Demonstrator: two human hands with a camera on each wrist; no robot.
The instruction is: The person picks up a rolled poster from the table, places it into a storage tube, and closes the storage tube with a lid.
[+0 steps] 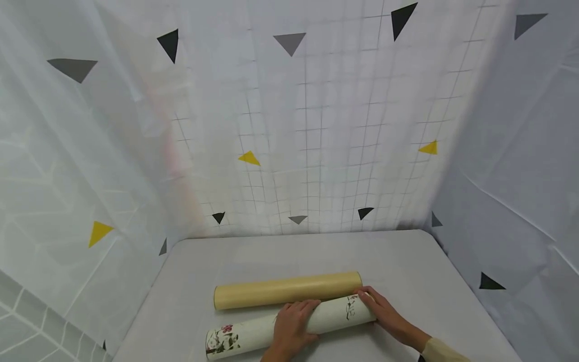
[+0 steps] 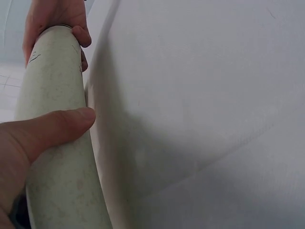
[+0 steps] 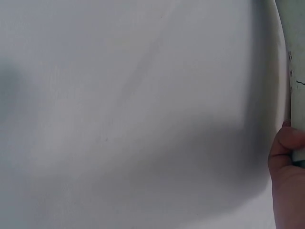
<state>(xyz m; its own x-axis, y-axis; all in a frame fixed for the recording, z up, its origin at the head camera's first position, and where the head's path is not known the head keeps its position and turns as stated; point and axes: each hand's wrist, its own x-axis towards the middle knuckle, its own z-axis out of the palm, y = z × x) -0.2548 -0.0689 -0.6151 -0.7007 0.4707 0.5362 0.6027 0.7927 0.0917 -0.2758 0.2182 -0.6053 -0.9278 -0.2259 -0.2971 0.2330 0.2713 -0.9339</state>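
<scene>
Two tubes lie side by side on the grey surface (image 1: 407, 261): a plain tan tube (image 1: 287, 290) farther from us and a cream tube with a flower print (image 1: 289, 324) nearer, just beside it. Our left hand (image 1: 291, 324) curls over the middle of the cream tube, thumb pressed on its side, while our right hand (image 1: 384, 311) wraps its fingers (image 2: 81, 36) round the far end cap. We judge the main risk is rolling: if either grip slackens, the round body could turn toward the near edge, or nudge the tan tube and set it rolling. Twisting the end unevenly could also skew the cream tube.
</scene>
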